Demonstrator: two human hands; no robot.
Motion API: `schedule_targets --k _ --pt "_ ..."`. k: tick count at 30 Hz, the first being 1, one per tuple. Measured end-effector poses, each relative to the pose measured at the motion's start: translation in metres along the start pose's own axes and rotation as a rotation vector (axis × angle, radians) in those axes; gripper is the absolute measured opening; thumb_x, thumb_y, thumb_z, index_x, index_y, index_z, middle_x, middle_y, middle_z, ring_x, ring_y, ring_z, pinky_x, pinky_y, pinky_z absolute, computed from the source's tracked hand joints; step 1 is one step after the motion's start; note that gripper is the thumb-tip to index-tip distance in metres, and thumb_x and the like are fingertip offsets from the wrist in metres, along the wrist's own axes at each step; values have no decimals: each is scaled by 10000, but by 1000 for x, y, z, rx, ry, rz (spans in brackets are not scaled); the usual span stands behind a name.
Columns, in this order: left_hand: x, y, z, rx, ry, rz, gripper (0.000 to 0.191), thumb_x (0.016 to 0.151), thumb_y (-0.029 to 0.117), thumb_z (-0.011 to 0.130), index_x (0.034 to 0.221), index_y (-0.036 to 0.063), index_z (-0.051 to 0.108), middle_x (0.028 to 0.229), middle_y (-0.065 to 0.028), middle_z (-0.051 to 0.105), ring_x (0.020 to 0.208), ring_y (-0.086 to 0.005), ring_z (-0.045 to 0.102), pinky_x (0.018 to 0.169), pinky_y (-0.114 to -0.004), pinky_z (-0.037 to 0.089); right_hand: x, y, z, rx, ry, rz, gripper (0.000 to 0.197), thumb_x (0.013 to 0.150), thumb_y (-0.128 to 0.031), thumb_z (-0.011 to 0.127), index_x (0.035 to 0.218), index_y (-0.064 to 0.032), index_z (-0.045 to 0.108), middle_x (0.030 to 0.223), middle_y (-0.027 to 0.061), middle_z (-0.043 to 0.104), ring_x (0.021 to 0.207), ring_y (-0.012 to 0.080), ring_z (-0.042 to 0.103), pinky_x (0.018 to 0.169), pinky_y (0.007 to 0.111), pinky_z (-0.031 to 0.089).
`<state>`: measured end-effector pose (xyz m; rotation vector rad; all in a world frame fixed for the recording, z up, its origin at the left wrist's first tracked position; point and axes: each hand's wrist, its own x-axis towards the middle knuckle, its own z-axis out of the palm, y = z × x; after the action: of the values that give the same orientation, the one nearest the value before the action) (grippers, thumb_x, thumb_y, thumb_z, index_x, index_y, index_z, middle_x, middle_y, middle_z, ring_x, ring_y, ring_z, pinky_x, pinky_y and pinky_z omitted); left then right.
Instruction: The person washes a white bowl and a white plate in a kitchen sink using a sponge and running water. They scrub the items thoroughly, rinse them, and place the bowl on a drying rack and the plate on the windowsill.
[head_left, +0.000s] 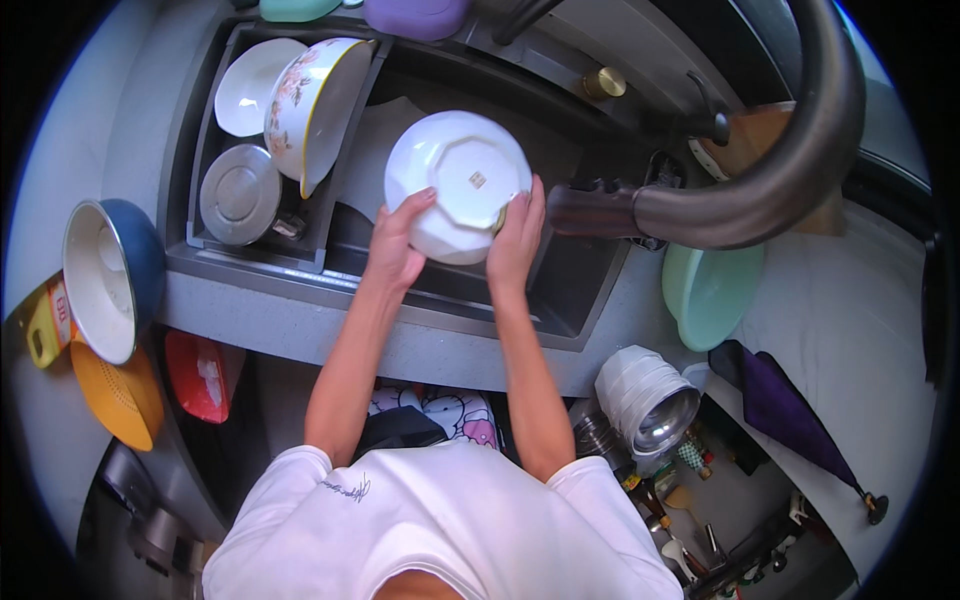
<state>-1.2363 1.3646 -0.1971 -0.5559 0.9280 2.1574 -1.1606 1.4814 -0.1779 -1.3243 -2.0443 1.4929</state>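
Observation:
A white ceramic bowl or deep dish (427, 157) is held over the dark sink (574, 292), its underside with an octagonal foot turned up towards me. My left hand (397, 240) grips its near left edge, thumb on the base. On the near right edge, my right hand (516, 247) has its fingers on the base. A small yellowish-green bit, too hidden to name, shows beside those fingers. The gunmetal faucet spout (592, 211) ends just right of my right hand. No running water is visible.
Left in the sink, a rack (322, 251) holds a white dish (251, 90), a floral bowl (300, 112) and a metal-based vessel (238, 195). A blue bowl (146, 270) stands left on the counter. At right are a mint basin (712, 292), stacked white bowls (637, 390) and a purple cloth (780, 416).

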Motion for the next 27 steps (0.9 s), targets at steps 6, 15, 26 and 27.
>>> schedule_targets --k 6,15,26,27 --pt "4 2 3 -28 -37 31 533 878 147 736 1322 -65 531 1212 -140 651 1140 -239 635 1018 -380 498 -30 7 23 131 144 -95 619 1103 -353 325 1561 44 201 1590 220 289 1490 328 259 1214 376 166" --pt "0 16 -8 -122 -35 13 557 889 142 724 1355 -61 497 1252 -149 627 1181 -263 613 1072 -398 472 104 2 -5 594 -392 212 486 1085 -343 394 1410 -2 513 1445 150 517 1312 255 499 1124 356 353" --pt "-6 1 0 23 -41 53 419 894 86 724 1262 -65 596 1155 -119 681 1052 -193 667 922 -317 533 -25 -1 15 -496 -60 -597 546 999 -236 464 1494 -9 425 1591 246 315 1484 461 240 1199 560 154" --pt "-9 2 2 62 -66 51 406 893 85 724 1250 -67 606 1145 -118 688 1038 -189 672 914 -316 534 -21 -4 10 -505 -130 -602 549 998 -242 463 1498 -16 423 1594 247 307 1487 464 227 1202 564 142"
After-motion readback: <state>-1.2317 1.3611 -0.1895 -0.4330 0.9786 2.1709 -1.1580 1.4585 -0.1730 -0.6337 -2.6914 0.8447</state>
